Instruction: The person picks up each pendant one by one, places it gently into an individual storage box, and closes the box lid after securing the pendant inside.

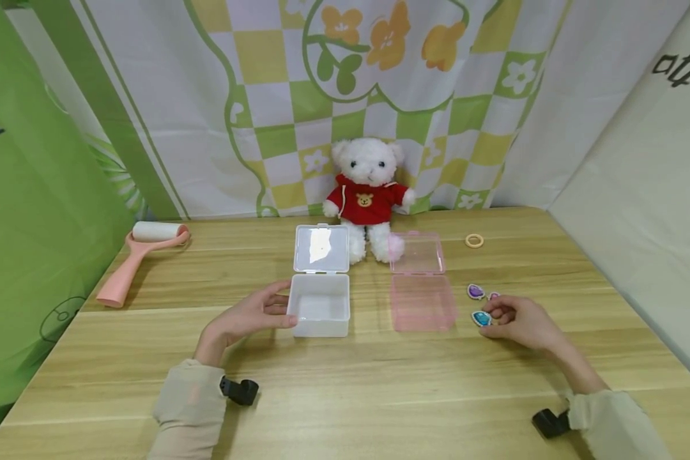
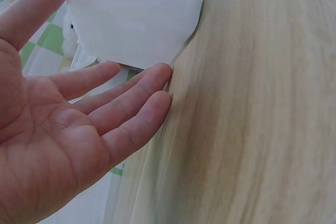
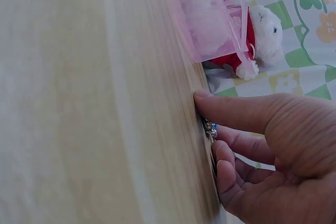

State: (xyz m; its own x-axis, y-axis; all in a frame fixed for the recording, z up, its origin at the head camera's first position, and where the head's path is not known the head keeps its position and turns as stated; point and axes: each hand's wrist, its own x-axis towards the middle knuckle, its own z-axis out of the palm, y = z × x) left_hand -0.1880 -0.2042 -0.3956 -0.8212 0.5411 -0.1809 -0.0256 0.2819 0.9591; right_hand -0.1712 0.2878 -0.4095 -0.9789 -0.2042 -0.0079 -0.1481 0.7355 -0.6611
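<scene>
On the table stands a small translucent white box with its hinged lid tipped back. My left hand is at its left side, thumb at the front corner and fingers loosely extended along the wall; the left wrist view shows the palm beside it. My right hand has thumb and curled fingers about the right end of a blue gem ornament, which lies low at the tabletop. In the right wrist view the gem is mostly hidden. Beyond it lie a purple gem and a smaller pinkish one.
A clear pink box, lid tipped back, stands between the white box and the gems. Behind sits a white teddy bear in a red hoodie. A pink-handled lint roller lies far left, a wooden ring back right.
</scene>
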